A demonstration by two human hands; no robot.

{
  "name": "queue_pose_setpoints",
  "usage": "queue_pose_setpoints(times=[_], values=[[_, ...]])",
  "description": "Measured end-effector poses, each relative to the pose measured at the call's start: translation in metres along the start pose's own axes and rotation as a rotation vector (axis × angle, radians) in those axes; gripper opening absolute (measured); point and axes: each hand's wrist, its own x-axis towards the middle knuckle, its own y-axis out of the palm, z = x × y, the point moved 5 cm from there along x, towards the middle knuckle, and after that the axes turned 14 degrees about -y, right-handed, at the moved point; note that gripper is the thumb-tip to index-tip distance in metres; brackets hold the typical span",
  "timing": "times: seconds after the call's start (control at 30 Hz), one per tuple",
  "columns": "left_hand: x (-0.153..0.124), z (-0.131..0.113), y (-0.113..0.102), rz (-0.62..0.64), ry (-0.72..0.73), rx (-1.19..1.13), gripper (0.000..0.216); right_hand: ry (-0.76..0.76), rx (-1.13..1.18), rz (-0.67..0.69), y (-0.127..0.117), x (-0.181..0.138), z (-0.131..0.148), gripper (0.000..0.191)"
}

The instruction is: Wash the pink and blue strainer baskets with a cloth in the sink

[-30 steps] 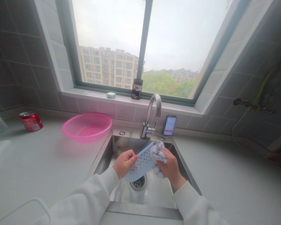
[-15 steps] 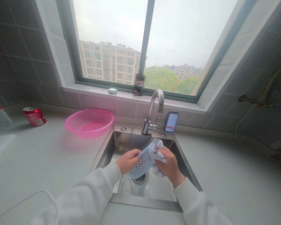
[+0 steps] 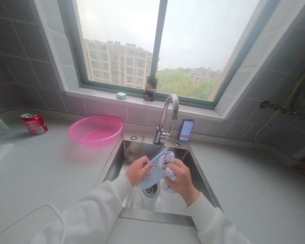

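Note:
Over the steel sink (image 3: pixel 117 162) I hold a pale blue perforated basket (image 3: pixel 154 169) tilted on edge. My left hand (image 3: pixel 136 171) grips its near left rim, fingers curled over it. My right hand (image 3: pixel 183 179) is closed on a crumpled white cloth (image 3: pixel 167 162) pressed against the basket's upper right edge. The drain (image 3: pixel 150 191) lies just below the basket. Both sleeves are white.
A chrome tap (image 3: pixel 165 117) stands behind the sink. A pink perforated basket (image 3: pixel 95 130) sits on the counter to the left, a red can (image 3: pixel 34 123) lies farther left. A green soap bar (image 3: pixel 121 96) rests on the windowsill. A curved white rim (image 3: pixel 44 209) shows at bottom left.
The basket has turned more edge-on and both hands have drawn slightly closer together; the cloth has shifted along the basket's upper edge. The camera view has drifted a little.

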Motion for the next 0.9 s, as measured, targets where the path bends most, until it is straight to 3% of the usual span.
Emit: queue_pose_setpoints(times=[0.1, 0.27, 0.33, 0.53, 0.6, 0.67, 0.77, 0.9], values=[[-0.001, 0.0, -0.001, 0.004, 0.0, -0.008, 0.043, -0.141, 0.057, 0.065, 0.004, 0.003, 0.019, 0.014], [0.0, 0.005, 0.0, 0.063, -0.049, -0.103, 0.047, 0.163, 0.048, -0.024, 0.001, -0.006, -0.035, 0.018], [0.0, 0.007, 0.003, 0.11, -0.07, -0.168, 0.049, 0.225, 0.003, -0.052, -0.001, -0.009, -0.045, 0.017], [-0.001, 0.003, 0.013, 0.354, -0.026, -0.25, 0.043, -0.062, 0.006, 0.027, 0.003, -0.001, 0.002, 0.017], [0.0, 0.008, 0.016, 0.417, -0.054, -0.214, 0.038, -0.091, 0.035, 0.057, 0.005, 0.0, 0.004, 0.016], [0.002, 0.017, 0.016, 0.389, -0.109, -0.133, 0.033, -0.043, 0.043, 0.047, 0.004, 0.0, -0.004, 0.015], [0.006, 0.028, 0.015, 0.244, -0.165, -0.012, 0.02, 0.036, 0.045, 0.016, 0.001, 0.0, -0.01, 0.016], [0.007, 0.023, 0.012, 0.133, -0.097, 0.002, 0.012, -0.111, 0.079, 0.093, 0.005, 0.004, 0.016, 0.013]])
